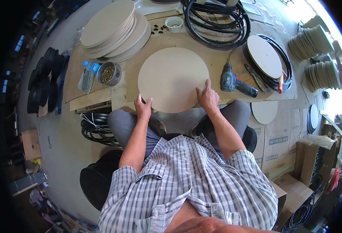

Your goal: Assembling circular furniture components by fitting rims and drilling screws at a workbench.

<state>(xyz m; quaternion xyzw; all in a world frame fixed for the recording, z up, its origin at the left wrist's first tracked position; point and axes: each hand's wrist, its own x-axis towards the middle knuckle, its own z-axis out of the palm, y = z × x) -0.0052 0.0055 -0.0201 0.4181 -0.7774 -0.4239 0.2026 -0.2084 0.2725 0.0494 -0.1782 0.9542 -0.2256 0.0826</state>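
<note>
A round tan board (173,79) lies on the cardboard-covered table in front of me, its near edge reaching past the table's front. My left hand (143,106) grips its lower left rim, with the thumb on one side and fingers at the edge. On the right rim, my right hand (208,96) holds the board, index finger stretched along the edge. Right of the board lies a cordless drill (233,80) with a long bit. Beyond it are pliers (255,76) and a pale disc (264,56) ringed by black tubing.
Stacked round boards (108,29) stand at the far left. Nearer are a metal cup of small screws (109,73) and a blue-capped bottle (91,66). At the back sit a white tub (174,24) and coiled black tubing (217,27). A cardboard box (307,159) stands on the floor, right.
</note>
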